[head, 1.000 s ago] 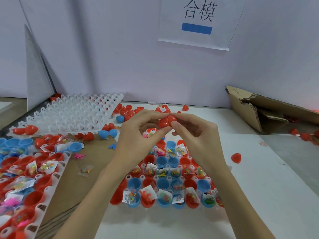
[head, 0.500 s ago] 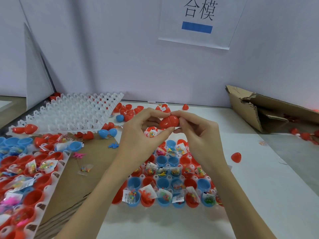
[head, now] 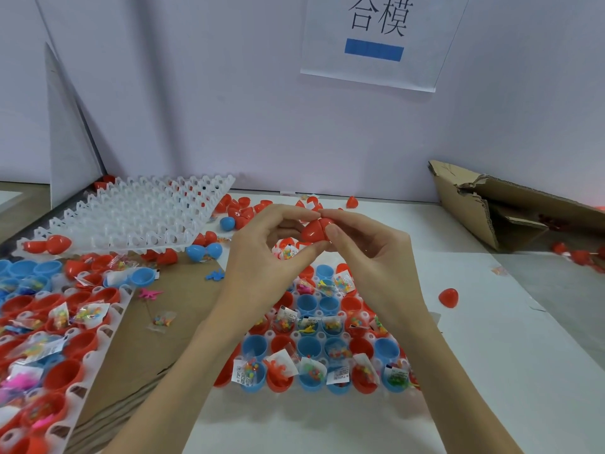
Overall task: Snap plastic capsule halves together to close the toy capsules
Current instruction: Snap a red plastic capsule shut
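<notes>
Above the white tray point(head: 271, 335) of open cups, left hand point(head: 262, 257) and right hand point(head: 366, 253) pinch the small red plastic capsule point(head: 313, 230), likely to snap it closed.

Two large black Chinese characters, 合模, are printed on a white paper sheet point(head: 379, 40) fixed to the wall at the upper centre of the frame. A solid blue bar point(head: 374, 49) is printed just beneath them, with no writing legible on it. Small printed labels are seen on the toy packets point(head: 242, 375) in the lower centre, but their print is too small to be read.
</notes>
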### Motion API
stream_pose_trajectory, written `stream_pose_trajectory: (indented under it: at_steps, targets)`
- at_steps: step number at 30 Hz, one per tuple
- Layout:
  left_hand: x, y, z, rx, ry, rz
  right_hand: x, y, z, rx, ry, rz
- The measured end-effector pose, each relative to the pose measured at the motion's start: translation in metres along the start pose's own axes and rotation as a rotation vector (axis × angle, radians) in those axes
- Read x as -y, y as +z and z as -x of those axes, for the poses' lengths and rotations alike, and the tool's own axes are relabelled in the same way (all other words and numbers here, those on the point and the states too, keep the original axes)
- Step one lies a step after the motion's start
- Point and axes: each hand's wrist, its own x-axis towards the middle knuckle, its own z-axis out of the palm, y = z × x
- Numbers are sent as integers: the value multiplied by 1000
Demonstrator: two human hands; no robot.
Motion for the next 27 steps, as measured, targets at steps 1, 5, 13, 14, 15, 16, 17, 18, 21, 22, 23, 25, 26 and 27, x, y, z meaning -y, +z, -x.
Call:
stream_pose_trajectory:
  at_steps: [1,5,13,14,15,16,17,18,21,22,23,25,26,27]
  targets:
    - [-1,0,0,1,-1,13,0,0,0,-5,2,-5]
    - [-2,-1,0,1,17,64,1,0,0,-23,12,-26]
    - [-3,-2,1,-46,36,30,5,3,3,-3,17,-51]
    - [-3,-2,1,-68,48,6,6,4,4,25,7,-64]
    - [-3,-2,1,-86,69,-28,6,6,5,53,-3,-62]
    - [-3,-2,2,-100,96,-71,6,9,7,73,-11,-44]
    - [-4,-2,4,-109,127,-120,5,11,9,77,-17,-16]
    - [-4,-1,5,-112,159,-179,4,14,10,72,-21,14]
    - [-5,1,10,-69,287,-391,4,17,10,52,-17,100]
    - [-5,1,11,-49,320,-435,3,16,10,41,-22,122]
    - [-5,1,12,-36,340,-459,3,16,10,25,-29,135]
    - [-6,1,13,-30,368,-478,2,16,11,-1,-38,161]
    - [-6,1,13,-29,380,-486,2,17,11,-4,-40,177]
    - [-6,1,14,-26,390,-492,2,18,12,-3,-44,189]
